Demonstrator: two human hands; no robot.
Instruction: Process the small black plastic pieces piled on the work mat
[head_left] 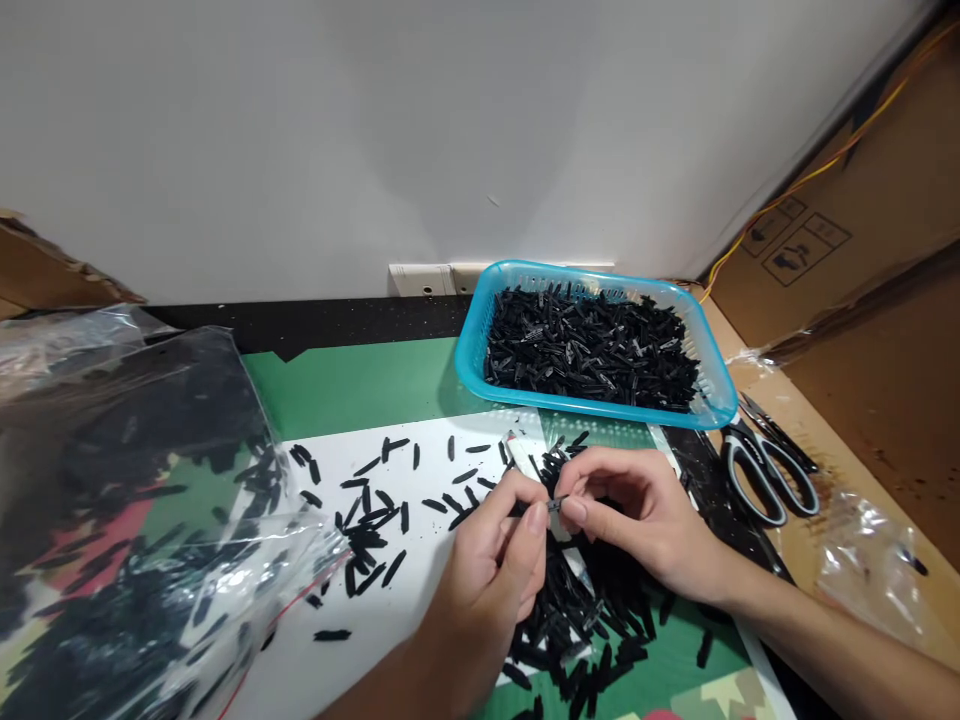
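Observation:
Between my two hands a small black strip-shaped piece (555, 505) is pinched, its kind too small to make out. My left hand (499, 560) grips one end with thumb and forefinger. The other end sits between the thumb and forefinger of my right hand (637, 510), whose fingers are curled. Right below lies a heap of similar black pieces (562, 600), partly hidden by my hands. More black pieces (367, 535) are scattered on the white sheet (300, 590) to the left. A white tube-like item (523, 455) lies just behind my hands.
A blue plastic basket (465, 365) full of black pieces stands at the back. On the right lie scissors (765, 470) and a small clear bag (874, 560), beside a cardboard box (870, 250). A large clear zip bag (150, 430) with black pieces covers the left side.

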